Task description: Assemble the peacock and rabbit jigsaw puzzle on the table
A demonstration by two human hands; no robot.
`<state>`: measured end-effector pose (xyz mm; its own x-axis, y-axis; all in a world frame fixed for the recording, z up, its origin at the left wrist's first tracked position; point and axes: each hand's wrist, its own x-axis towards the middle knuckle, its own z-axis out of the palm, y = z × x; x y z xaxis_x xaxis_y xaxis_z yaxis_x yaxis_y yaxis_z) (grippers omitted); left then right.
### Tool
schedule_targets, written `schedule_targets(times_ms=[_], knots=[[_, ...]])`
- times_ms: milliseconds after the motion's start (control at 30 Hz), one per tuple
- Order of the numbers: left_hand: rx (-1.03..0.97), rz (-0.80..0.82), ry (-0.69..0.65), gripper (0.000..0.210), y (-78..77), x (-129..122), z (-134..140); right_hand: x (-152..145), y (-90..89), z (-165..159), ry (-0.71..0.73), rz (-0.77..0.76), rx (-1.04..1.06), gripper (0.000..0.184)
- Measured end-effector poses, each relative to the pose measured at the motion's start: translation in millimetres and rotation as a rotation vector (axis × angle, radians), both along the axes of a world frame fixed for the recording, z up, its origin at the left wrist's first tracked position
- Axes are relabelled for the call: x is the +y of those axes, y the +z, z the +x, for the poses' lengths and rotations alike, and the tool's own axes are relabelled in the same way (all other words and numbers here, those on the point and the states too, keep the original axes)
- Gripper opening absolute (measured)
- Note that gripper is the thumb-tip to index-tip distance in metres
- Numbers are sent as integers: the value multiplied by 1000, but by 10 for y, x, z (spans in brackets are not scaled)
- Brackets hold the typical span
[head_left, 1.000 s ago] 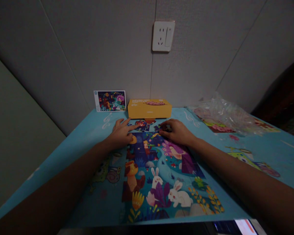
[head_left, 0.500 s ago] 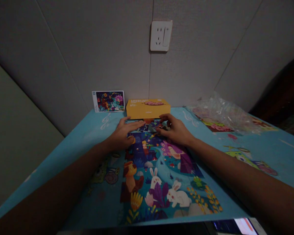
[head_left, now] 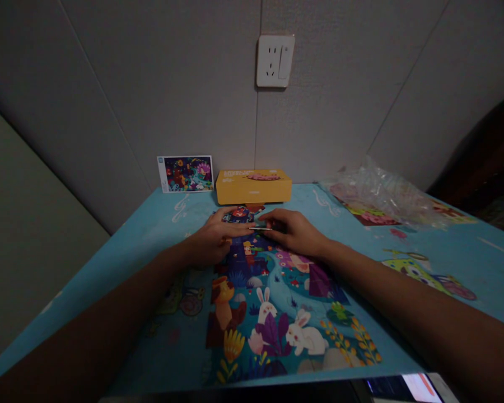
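A partly assembled jigsaw puzzle (head_left: 273, 313) with rabbits, a brown animal, flowers and a blue stream lies flat on the table. My right hand (head_left: 296, 230) is over its far edge, thumb and fingers pinching a puzzle piece (head_left: 260, 228) seen edge-on. From the left, my left hand (head_left: 210, 238) reaches across the puzzle's upper left corner with its fingers stretched out. Its fingertips meet the left end of that piece; whether they grip it I cannot tell. Just beyond the hands lie loose puzzle pieces (head_left: 239, 214), partly covered by the left fingers.
A yellow box (head_left: 254, 190) stands against the wall, beside a picture card (head_left: 187, 173) propped upright. Clear plastic wrapping (head_left: 386, 193) covers printed sheets at the back right. A lit phone (head_left: 407, 388) lies by the near edge of the blue-covered table (head_left: 151, 235).
My right hand has moved slightly left and nearer, lifting a puzzle piece from the loose ones. The left fingers have shifted a little nearer to me, meeting it.
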<state>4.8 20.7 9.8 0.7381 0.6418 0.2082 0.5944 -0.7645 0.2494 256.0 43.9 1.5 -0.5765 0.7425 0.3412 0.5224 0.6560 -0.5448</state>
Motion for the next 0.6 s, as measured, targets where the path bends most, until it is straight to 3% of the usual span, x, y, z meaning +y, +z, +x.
schedule_targets(times_ms=[167,600], knots=[[-90,4,17,57,17,-24,5,-10,22,2,-77,0,74,23],[-91,-73,80,66,-13,-31,-2,-4,-4,-2,-68,-39,38,18]])
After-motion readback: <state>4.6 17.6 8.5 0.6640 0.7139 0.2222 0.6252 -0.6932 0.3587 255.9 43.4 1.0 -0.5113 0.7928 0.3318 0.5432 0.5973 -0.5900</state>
